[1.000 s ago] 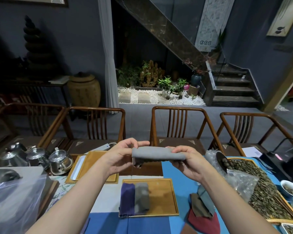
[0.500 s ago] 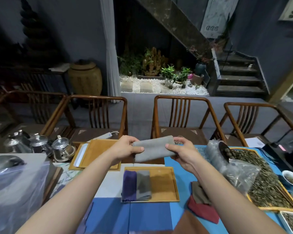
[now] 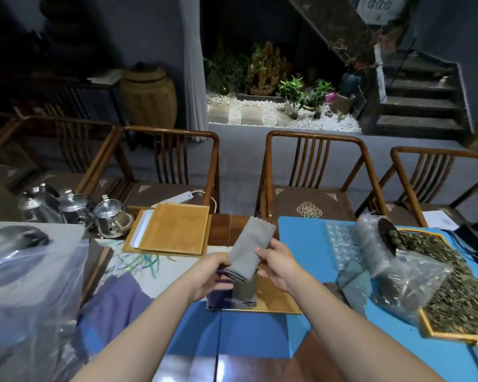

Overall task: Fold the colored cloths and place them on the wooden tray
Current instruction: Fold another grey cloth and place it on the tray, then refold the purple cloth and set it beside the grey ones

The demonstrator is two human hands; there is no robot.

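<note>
A folded grey cloth hangs lengthwise between both hands, just above the wooden tray. My left hand grips its near left edge. My right hand pinches its right edge. On the tray's left side lie a folded purple cloth and a folded grey cloth, partly hidden by my hands. A lilac cloth is spread on the table to the left. Dark cloths lie right of the tray, mostly hidden by my right forearm.
A second wooden tray sits farther back, with steel teapots to its left. A clear plastic bag fills the left side. Trays of dried tea and plastic bags crowd the right. Wooden chairs line the far edge.
The grey cloth has come down from chest height and turned from crosswise to lengthwise, now low over the tray. My head has tilted down toward the table.
</note>
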